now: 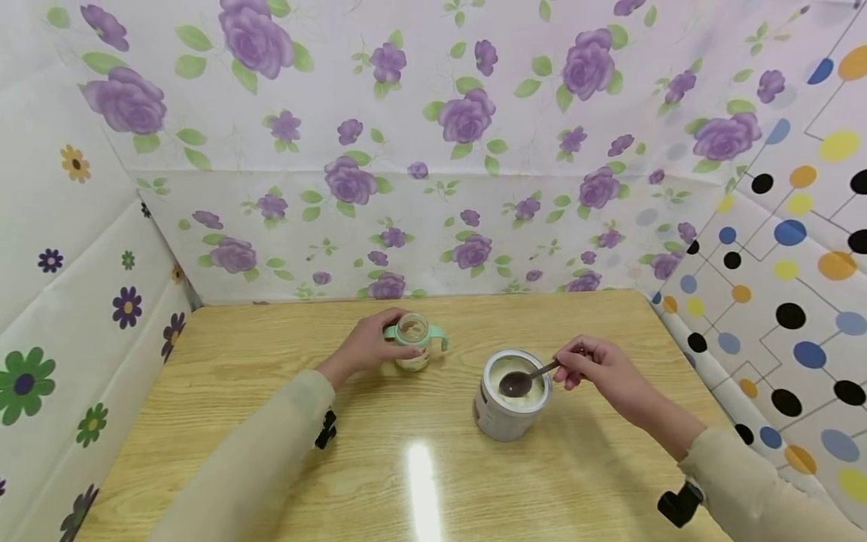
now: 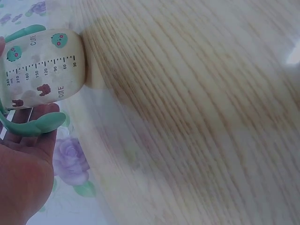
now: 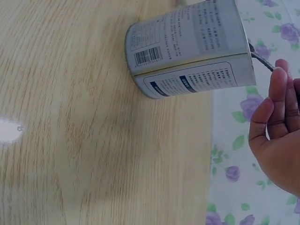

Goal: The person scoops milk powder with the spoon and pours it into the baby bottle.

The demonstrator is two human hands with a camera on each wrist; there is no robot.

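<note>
A baby bottle [image 1: 414, 354] with mint-green handles and an open top stands on the table. My left hand [image 1: 371, 340] holds it from the left side, thumb in front and fingers behind. In the left wrist view the bottle [image 2: 43, 68] shows a millilitre scale and small printed figures; the left hand [image 2: 26, 173] is beside one handle. My right hand [image 1: 599, 369] pinches the handle of a dark spoon [image 1: 516, 385]. The spoon's bowl is over the open mouth of a milk powder can [image 1: 504, 421], with pale powder inside. The right wrist view shows the can's printed side [image 3: 187, 51] and the right hand [image 3: 281, 122].
Both things stand on a wood-grain table [image 1: 366, 467], the can nearer to me and right of the bottle. A flowered cloth [image 1: 420, 226] hangs behind the table's far edge. Patterned sheets rise at the left and right [image 1: 765, 301].
</note>
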